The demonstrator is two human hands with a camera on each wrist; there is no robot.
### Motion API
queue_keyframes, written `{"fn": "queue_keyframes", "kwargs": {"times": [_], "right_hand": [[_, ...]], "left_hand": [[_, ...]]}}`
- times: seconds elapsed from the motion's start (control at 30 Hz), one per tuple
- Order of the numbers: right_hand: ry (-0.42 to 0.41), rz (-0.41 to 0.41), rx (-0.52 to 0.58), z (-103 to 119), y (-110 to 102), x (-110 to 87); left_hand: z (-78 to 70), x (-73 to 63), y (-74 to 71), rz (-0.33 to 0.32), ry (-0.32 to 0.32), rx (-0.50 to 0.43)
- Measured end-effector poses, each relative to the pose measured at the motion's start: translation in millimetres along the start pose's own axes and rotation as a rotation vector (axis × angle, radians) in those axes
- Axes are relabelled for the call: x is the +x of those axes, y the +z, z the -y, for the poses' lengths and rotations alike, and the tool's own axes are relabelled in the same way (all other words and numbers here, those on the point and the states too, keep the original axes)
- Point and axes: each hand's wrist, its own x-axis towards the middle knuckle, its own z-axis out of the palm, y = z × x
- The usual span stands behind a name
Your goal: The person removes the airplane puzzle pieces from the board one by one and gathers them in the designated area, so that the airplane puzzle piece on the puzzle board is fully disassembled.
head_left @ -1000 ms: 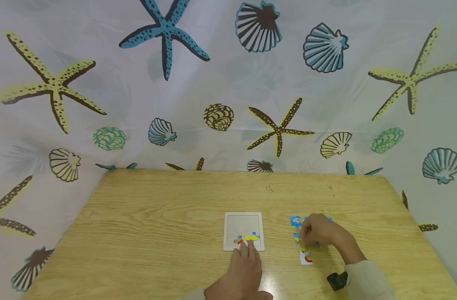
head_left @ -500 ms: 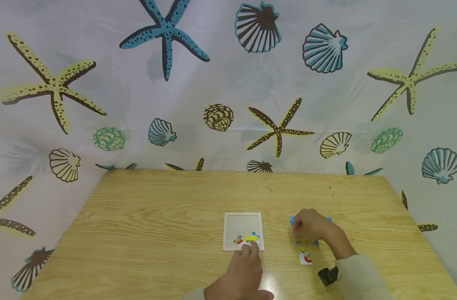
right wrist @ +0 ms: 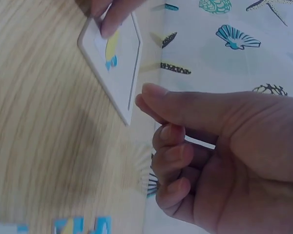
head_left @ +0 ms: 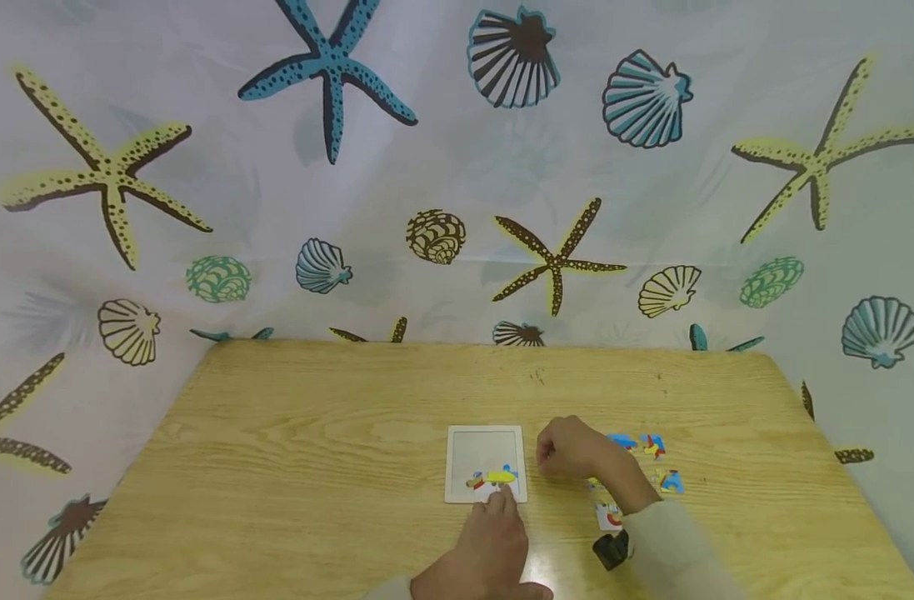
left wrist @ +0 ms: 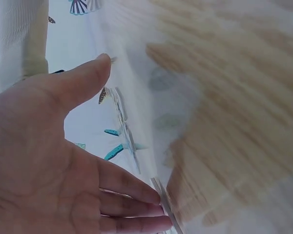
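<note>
A square white puzzle tray (head_left: 485,431) lies on the table. Some fitted pieces form a yellow and red picture (head_left: 501,477) along its near side. My left hand (head_left: 492,537) rests at the tray's near edge, fingers straight and fingertips on the pieces; in the left wrist view the thumb stands apart. Just right of the tray is my right hand (head_left: 572,447), above the table. In the right wrist view its thumb and index fingertips (right wrist: 155,89) meet and the other fingers curl. Whether a puzzle piece sits between them is hidden.
Several loose puzzle pieces (head_left: 653,446) lie right of the tray, partly covered by the right hand and forearm. A white and red piece (head_left: 609,517) is nearest me. A black wrist device (head_left: 611,551) is by the right sleeve. Behind the table (head_left: 314,433) hangs a shell-patterned cloth (head_left: 419,125).
My right hand has moved left from over the loose pieces to beside the tray, uncovering pieces on the right. The left hand has stayed at the tray with only a slight shift.
</note>
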Motion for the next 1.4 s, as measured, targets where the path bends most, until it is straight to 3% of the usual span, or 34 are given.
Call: {"fn": "queue_keyframes", "kwargs": {"times": [0.2, 0.37, 0.6, 1.0, 1.27, 1.4], "right_hand": [[-0.062, -0.01, 0.004, 11, 12, 16.1], [-0.113, -0.061, -0.014, 19, 28, 29.1], [-0.081, -0.059, 0.021, 25, 46, 41.4], [-0.07, -0.038, -0.036, 33, 50, 43.2], [-0.06, -0.036, -0.072, 34, 52, 44.6], [-0.07, -0.041, -0.083, 34, 53, 45.0]], "left_hand": [[-1.0, 0.4, -1.1, 0.023, -0.023, -0.025], [-1.5, -1.6, 0.2, -0.036, -0.002, 0.016], [-4.1, -3.7, 3.3, -0.128, -0.029, 0.076], [-5.4, -5.0, 7.2, -0.086, -0.042, 0.105], [-0.9, -2.4, 6.6, -0.066, 0.017, 0.075], [-0.8, -2.6, 5.4, -0.06, 0.018, 0.079]]}}
